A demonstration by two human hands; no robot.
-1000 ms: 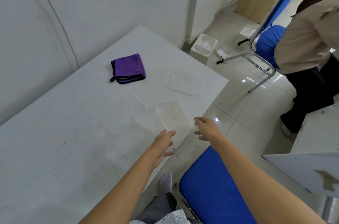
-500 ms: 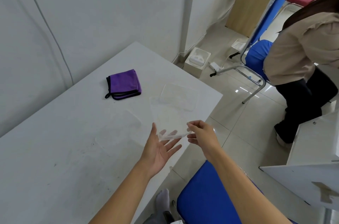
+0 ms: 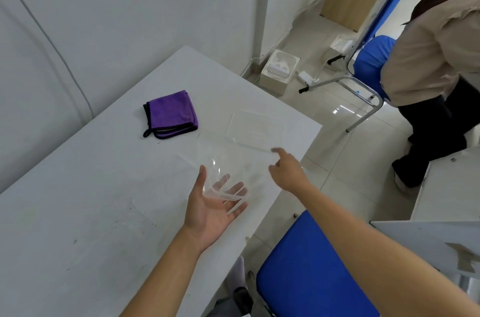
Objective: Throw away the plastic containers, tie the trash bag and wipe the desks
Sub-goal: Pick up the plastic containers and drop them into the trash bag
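My left hand point(image 3: 210, 210) is palm up over the white desk point(image 3: 78, 212), with a clear plastic container point(image 3: 226, 173) tilted on its fingers and held by the thumb. My right hand point(image 3: 285, 171) reaches forward with fingers apart and holds nothing; its index fingertip is at the near edge of a second clear container point(image 3: 255, 129) lying flat near the desk's far right edge. A third flat clear piece point(image 3: 161, 186) lies faintly visible on the desk left of my left hand. A folded purple cloth point(image 3: 171, 114) lies further back.
A blue chair seat point(image 3: 311, 264) sits just below the desk edge on my right. Another person point(image 3: 428, 56) bends by a second blue chair point(image 3: 371, 62) at the right. A white box point(image 3: 280, 69) stands on the floor. Another desk point(image 3: 441, 238) is at the right.
My right hand has let go of the clear container, leaving it in my left hand, and moved forward to the container at the desk's far edge. My view has shifted closer.
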